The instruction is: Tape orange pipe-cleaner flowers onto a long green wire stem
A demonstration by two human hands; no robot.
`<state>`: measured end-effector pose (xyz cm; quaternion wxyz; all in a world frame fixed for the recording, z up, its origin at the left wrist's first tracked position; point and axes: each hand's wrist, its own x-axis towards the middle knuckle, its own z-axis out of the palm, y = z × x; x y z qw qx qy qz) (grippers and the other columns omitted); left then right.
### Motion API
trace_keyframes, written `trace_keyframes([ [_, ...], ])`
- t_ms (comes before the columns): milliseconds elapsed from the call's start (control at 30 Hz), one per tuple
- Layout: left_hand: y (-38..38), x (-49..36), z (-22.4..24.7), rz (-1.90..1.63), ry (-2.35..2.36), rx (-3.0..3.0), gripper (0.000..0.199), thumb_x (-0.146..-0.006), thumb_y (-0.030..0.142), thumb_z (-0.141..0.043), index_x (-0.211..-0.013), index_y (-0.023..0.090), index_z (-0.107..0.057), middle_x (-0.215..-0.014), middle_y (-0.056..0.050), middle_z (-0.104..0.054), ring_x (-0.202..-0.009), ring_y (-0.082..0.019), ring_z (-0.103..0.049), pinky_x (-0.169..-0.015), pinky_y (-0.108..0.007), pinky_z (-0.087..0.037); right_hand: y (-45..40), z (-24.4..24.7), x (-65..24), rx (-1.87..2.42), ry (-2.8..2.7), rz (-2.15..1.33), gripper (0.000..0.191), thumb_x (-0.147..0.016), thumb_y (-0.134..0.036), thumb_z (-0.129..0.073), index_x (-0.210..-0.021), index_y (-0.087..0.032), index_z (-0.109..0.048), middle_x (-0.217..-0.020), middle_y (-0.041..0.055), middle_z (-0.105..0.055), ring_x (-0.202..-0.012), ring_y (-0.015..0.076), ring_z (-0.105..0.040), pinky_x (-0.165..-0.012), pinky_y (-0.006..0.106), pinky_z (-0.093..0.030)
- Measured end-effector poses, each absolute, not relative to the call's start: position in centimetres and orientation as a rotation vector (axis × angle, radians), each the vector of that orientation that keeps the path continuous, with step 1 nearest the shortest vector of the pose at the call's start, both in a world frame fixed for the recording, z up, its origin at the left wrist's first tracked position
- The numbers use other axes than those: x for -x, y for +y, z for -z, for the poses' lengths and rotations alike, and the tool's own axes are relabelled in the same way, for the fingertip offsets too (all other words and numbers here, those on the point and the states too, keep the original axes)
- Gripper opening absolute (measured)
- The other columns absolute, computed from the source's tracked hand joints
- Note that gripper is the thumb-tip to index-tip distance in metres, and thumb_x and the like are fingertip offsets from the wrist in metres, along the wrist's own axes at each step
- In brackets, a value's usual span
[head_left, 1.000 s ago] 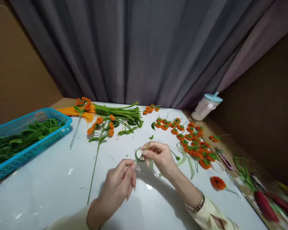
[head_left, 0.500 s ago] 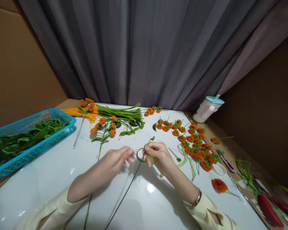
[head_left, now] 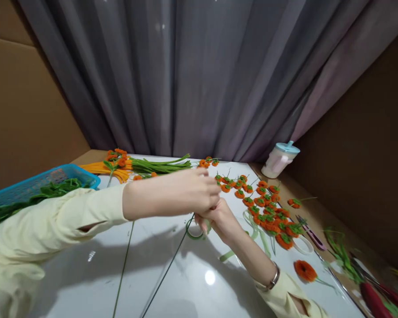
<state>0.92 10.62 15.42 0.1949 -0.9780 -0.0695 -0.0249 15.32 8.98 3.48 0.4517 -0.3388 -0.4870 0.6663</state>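
Observation:
My right hand (head_left: 220, 222) is closed around a thin dark green wire stem (head_left: 169, 266), which slants down toward the near edge. Below its fingers hangs a ring of green tape (head_left: 193, 237). My left hand (head_left: 199, 193) crosses over in front and touches the right hand, its fingers curled and slightly blurred. What lies under those fingers, including the stem's top end, is hidden. Right of both hands are several orange fuzzy flower heads (head_left: 268, 212) with green backs. A second green stem (head_left: 128, 249) runs down the table beneath my left forearm.
A blue basket (head_left: 94, 180) of green leaves stands at the left. Green stems (head_left: 159, 165) and orange strips (head_left: 96, 168) lie at the back. To the right are a lidded cup (head_left: 280, 161), pink-handled snips (head_left: 313, 236), a white ring (head_left: 303, 245) and red-handled pliers (head_left: 374, 300).
My left hand has moved right and up, from open beside the stem to curled over my right hand. Its forearm now covers the flower sprig. The view has tilted up slightly.

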Motion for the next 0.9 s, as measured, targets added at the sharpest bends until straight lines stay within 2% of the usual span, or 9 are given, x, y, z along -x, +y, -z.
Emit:
trace_keyframes([
  [100, 11.1, -1.5, -13.1, -0.066, -0.023, 2.621, 0.015, -0.083, 0.008, -0.053, -0.076, 0.015, -0.065, -0.081, -0.007, -0.068, -0.075, -0.020, -0.058, -0.068, -0.032, -0.037, 9.3, -3.4, -15.5, 0.851, -1.230, -1.634, 0.020, -0.060, -0.014, -0.065, -0.041, -0.013, -0.059, -0.035, -0.0007, -0.054, -0.032, 0.0078, -0.047, -0.040, 0.020, -0.036],
  [167, 11.4, -1.1, -12.7, -0.079, 0.007, 2.595, 0.014, -0.082, 0.007, -0.053, -0.078, 0.015, -0.065, -0.078, -0.007, -0.067, -0.071, -0.019, -0.055, -0.067, -0.032, -0.035, 9.4, -3.4, -15.7, 0.860, -1.244, -1.644, 0.019, -0.060, -0.014, -0.064, -0.041, -0.012, -0.059, -0.036, -0.0006, -0.055, -0.032, 0.0075, -0.046, -0.039, 0.020, -0.035],
  [300, 12.0, -0.4, -13.3, 0.024, 0.052, 2.627, 0.016, -0.085, 0.007, -0.049, -0.087, 0.014, -0.063, -0.082, -0.006, -0.066, -0.075, -0.019, -0.053, -0.070, -0.032, -0.034, 9.4, -3.3, -16.2, 0.872, -1.270, -1.679, 0.018, -0.060, -0.015, -0.069, -0.044, -0.012, -0.061, -0.036, -0.0012, -0.055, -0.034, 0.0083, -0.048, -0.041, 0.021, -0.037],
  [533, 11.8, -0.3, -13.2, 0.189, 0.228, 2.646, 0.026, -0.081, 0.005, -0.053, -0.063, 0.021, -0.062, -0.068, -0.003, -0.065, -0.072, -0.019, -0.050, -0.064, -0.035, -0.032, 9.8, -1.8, -17.2, 0.765, -1.383, -1.759, 0.015, -0.066, -0.022, -0.076, -0.062, -0.011, -0.067, -0.053, 0.0009, -0.064, -0.041, 0.0100, -0.055, -0.042, 0.021, -0.042],
  [900, 11.7, 0.3, -13.0, 0.298, 0.257, 2.763, 0.038, -0.087, 0.005, -0.039, -0.059, 0.020, -0.060, -0.063, -0.005, -0.059, -0.061, -0.018, -0.045, -0.061, -0.034, -0.034, 9.8, -2.2, -17.1, 0.695, -1.368, -1.882, 0.023, -0.068, -0.031, -0.076, -0.063, -0.010, -0.068, -0.055, 0.0022, -0.064, -0.038, 0.0079, -0.055, -0.038, 0.018, -0.042],
])
